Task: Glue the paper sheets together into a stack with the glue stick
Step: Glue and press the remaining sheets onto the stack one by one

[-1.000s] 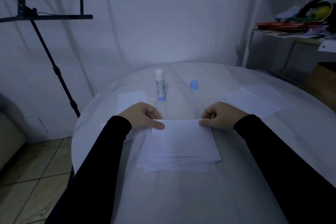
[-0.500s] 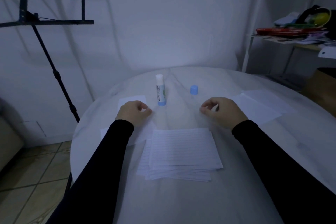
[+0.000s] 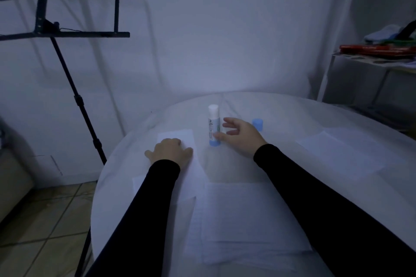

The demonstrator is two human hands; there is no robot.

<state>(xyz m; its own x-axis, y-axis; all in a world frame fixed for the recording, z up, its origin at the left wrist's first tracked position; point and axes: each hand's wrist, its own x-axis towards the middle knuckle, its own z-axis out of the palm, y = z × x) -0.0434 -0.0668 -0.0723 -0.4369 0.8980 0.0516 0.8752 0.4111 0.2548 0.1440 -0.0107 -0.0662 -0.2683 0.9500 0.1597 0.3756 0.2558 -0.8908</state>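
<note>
Right grip (image 3: 238, 136), fingers spread and released, touches the upright glue stick (image 3: 213, 125) beside it.

A round white table (image 3: 281, 110) carries paper sheets (image 3: 249, 220), glue stick (image 3: 213, 125), blue cap (image 3: 257, 124).

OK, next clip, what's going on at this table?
A person is gluing paper sheets into a stack. The right hand reaches with spread fingers around the uncapped glue stick, which stands upright on the round table; it does not grip it yet. The blue cap sits just beyond that hand. The left hand rests on a loose sheet. The lined stack lies untouched near the person, with more sheets off to the right.
</note>
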